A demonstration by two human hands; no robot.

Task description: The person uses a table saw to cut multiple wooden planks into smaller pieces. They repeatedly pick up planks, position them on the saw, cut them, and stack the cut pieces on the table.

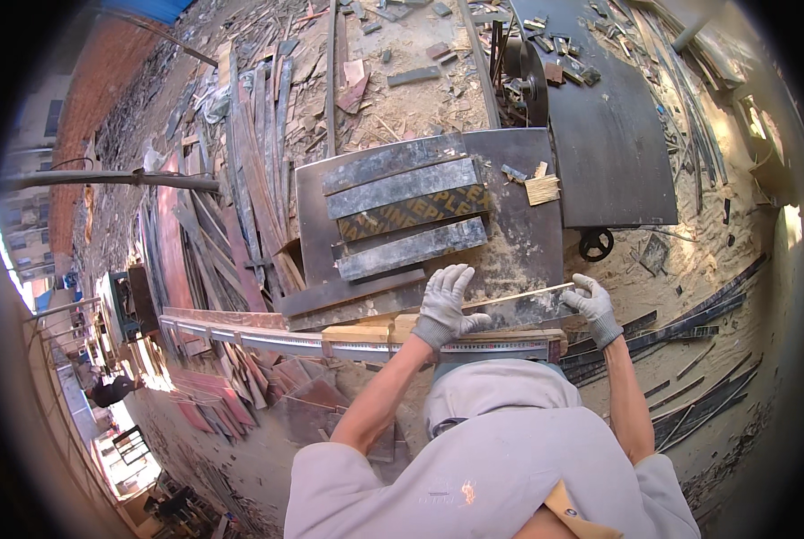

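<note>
My left hand (449,307), in a grey-white work glove, lies on the near side of the metal table (528,234) with its fingers stretched out and its thumb pointing right. My right hand (592,310), gloved too, is closed at the right end of a worn dark plywood strip (519,311) with a pale edge. The strip's left part is hidden behind my left hand. Beyond my hands lie several plywood strips (413,250), roughly parallel, one with yellow printing. Below my left hand, a wooden fence with a measuring scale (357,346) runs along the table's near edge.
A dark metal plate (613,162) stands at the far right beside a round blade or wheel (534,85). A small handwheel (596,243) sits below it. Offcuts, sawdust and long wood strips (256,180) cover the ground left and far; dark strips (680,328) lie at right.
</note>
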